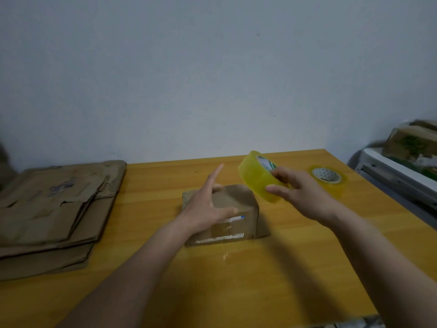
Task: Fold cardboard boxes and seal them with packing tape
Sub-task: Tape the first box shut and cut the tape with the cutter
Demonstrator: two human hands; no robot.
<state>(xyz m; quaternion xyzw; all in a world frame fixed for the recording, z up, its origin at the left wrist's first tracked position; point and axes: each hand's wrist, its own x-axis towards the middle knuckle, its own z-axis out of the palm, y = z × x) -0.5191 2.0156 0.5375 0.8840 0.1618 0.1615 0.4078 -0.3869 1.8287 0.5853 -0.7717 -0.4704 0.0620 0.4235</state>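
Observation:
A small folded cardboard box with a white label stands in the middle of the yellow wooden table. My left hand hovers over the box's left side, fingers straight and spread, holding nothing. My right hand grips a roll of yellowish clear packing tape, lifted just above the box's far right corner and tilted.
A stack of flattened cardboard boxes lies at the table's left end. A second tape roll lies flat on the table at the far right. Beyond the right edge a white unit carries a worn box. A grey wall stands behind.

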